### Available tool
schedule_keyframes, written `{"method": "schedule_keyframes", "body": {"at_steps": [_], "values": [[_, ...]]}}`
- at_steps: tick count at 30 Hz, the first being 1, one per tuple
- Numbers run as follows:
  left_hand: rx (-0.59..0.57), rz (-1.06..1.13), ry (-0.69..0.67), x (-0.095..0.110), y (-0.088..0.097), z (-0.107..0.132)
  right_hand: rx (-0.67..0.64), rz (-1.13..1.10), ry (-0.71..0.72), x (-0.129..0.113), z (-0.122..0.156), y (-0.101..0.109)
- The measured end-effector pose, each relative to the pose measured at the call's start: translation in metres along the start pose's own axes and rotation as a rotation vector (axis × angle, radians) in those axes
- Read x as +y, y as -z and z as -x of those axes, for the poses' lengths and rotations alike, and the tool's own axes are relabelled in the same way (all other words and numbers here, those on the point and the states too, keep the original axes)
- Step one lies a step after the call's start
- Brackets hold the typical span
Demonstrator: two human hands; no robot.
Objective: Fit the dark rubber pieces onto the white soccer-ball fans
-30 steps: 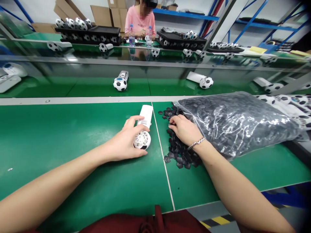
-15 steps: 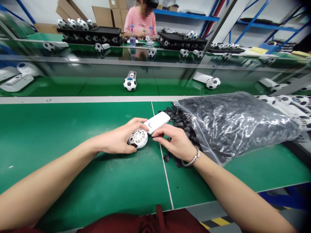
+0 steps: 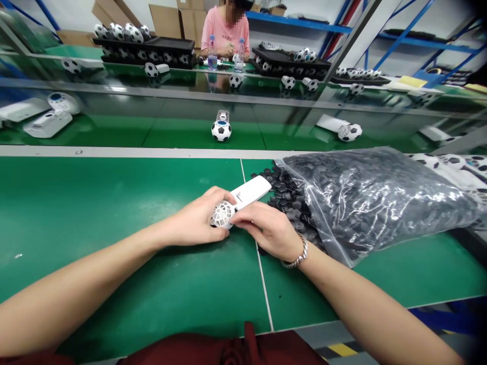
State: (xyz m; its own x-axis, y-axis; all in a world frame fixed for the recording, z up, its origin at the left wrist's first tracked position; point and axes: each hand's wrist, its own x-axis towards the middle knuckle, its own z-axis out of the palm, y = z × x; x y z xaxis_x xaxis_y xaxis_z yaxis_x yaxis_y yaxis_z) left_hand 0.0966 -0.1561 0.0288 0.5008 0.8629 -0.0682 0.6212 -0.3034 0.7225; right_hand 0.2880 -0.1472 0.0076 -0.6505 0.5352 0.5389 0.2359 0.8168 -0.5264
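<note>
My left hand (image 3: 203, 218) is closed round the ball-shaped head of a white football-patterned device (image 3: 249, 192), thumb at the near side and fingers at the far side. Its grille-like face points up, mostly white, and its flat white handle slants away to the right. At the right edge of the head, my right hand (image 3: 266, 225) pinches with thumb and forefinger together; whatever lies between the tips is hidden. Just beyond that hand lies a pile of small black patches (image 3: 287, 195), spilling from a clear plastic bag (image 3: 376, 197) full of them.
A pale ledge (image 3: 152, 152) edges the green table (image 3: 152, 299). Behind it, a green conveyor (image 3: 182, 124) carries several more football devices (image 3: 221, 129). More white devices (image 3: 452, 162) lie behind the bag. Across the line sits a person in pink (image 3: 226, 33) between black trays (image 3: 152, 53).
My right hand has moved left, bringing its pinched fingertips to the edge of the device's head. The devices on the conveyor appear farther right; the view has shifted slightly too.
</note>
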Motion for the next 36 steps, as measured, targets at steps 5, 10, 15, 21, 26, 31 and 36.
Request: {"method": "schedule_keyframes", "body": {"at_steps": [5,10,15,21,26,31,36], "values": [[0.006,0.012,-0.014,-0.001,0.000,0.000,-0.020,-0.169,-0.180,0.004,0.003,-0.002],[0.057,0.037,-0.005,-0.002,-0.004,-0.001,0.040,-0.115,-0.166,0.006,0.002,-0.007],[0.136,0.054,-0.004,-0.001,-0.009,-0.001,0.094,-0.069,-0.197,0.005,-0.001,-0.008],[0.151,0.058,0.036,0.003,-0.012,-0.001,0.103,-0.111,-0.280,0.004,-0.001,-0.008],[0.179,0.069,0.049,0.003,-0.015,-0.002,0.109,-0.130,-0.355,0.005,-0.004,-0.007],[0.219,0.043,0.029,0.002,-0.019,-0.001,0.115,-0.131,-0.479,0.007,-0.009,-0.005],[0.242,0.033,0.002,0.002,-0.022,-0.001,0.107,-0.081,-0.482,0.011,-0.009,-0.008]]}}
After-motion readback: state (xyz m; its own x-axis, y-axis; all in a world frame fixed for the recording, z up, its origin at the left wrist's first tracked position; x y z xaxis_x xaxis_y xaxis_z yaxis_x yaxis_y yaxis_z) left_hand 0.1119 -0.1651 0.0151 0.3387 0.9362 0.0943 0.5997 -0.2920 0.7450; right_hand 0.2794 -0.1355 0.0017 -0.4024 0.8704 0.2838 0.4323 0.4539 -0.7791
